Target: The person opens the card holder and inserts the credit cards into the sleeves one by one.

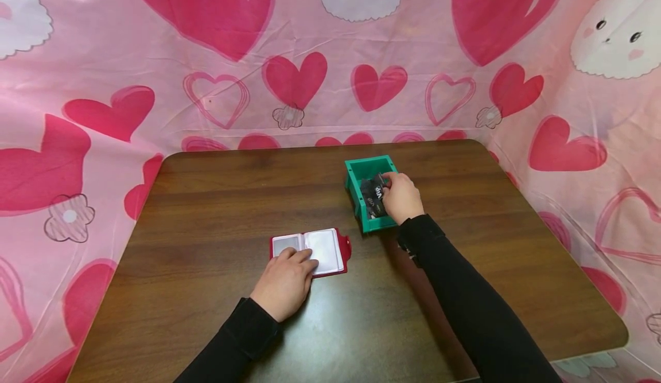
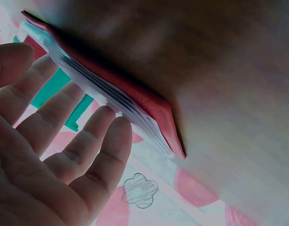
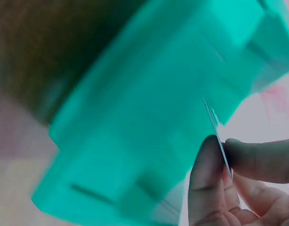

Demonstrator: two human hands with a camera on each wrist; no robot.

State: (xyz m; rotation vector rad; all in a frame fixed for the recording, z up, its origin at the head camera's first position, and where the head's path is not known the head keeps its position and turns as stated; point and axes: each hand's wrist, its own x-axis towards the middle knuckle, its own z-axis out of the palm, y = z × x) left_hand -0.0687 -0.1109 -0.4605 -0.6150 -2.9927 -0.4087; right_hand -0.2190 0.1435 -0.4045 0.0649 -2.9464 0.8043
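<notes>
A card holder (image 1: 325, 250) with a red cover and clear plastic sleeves lies spread on the table. My left hand (image 1: 286, 280) rests its fingers on the near edge of the sleeves. In the left wrist view the fingers (image 2: 98, 181) lie against the stacked pages. My right hand (image 1: 403, 196) is over the right side of a green plastic bin (image 1: 379, 224), where black cards (image 1: 370, 196) with "VIP" lettering lie. Between thumb and forefinger it pinches a thin card (image 3: 211, 114), seen edge-on in the right wrist view.
The brown wooden table (image 1: 217, 199) has rounded corners. Pink cloth (image 1: 330, 108) with hearts and rabbit faces hangs behind it and along both sides. The bin stands toward the back, just right of the middle, beyond the card holder.
</notes>
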